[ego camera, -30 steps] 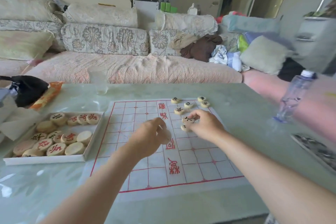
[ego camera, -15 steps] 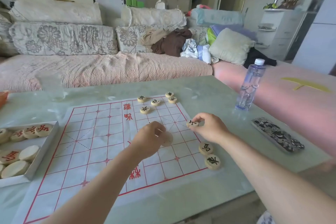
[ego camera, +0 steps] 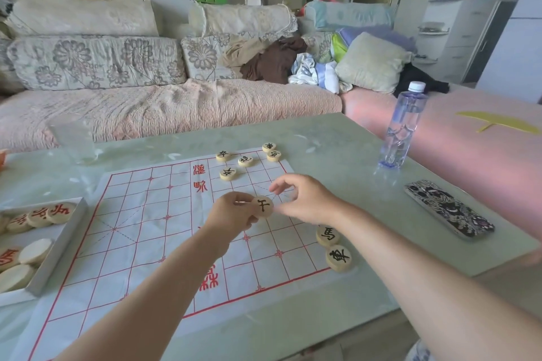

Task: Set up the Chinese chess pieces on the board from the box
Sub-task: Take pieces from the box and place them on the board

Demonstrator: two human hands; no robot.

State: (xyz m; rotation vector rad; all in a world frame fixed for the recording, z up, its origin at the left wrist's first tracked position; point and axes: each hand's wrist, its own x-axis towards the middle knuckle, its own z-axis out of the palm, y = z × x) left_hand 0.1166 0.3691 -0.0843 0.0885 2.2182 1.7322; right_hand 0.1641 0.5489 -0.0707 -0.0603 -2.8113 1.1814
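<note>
Two black-marked pieces [ego camera: 334, 246] lie nearest, just below the right wrist at the board's [ego camera: 140, 231] edge. Above them the left hand [ego camera: 231, 214] pinches one black-marked piece [ego camera: 262, 206] by its fingertips; half a second ago the right hand [ego camera: 305, 199] held such a piece, and it now hovers just beside with fingers spread, holding nothing. Beyond the fingers sit five black pieces [ego camera: 246, 160]. Far left, the box [ego camera: 63, 243] shows about seven pieces.

Head-worn view, forward and down, close over board [ego camera: 152, 231]
</note>
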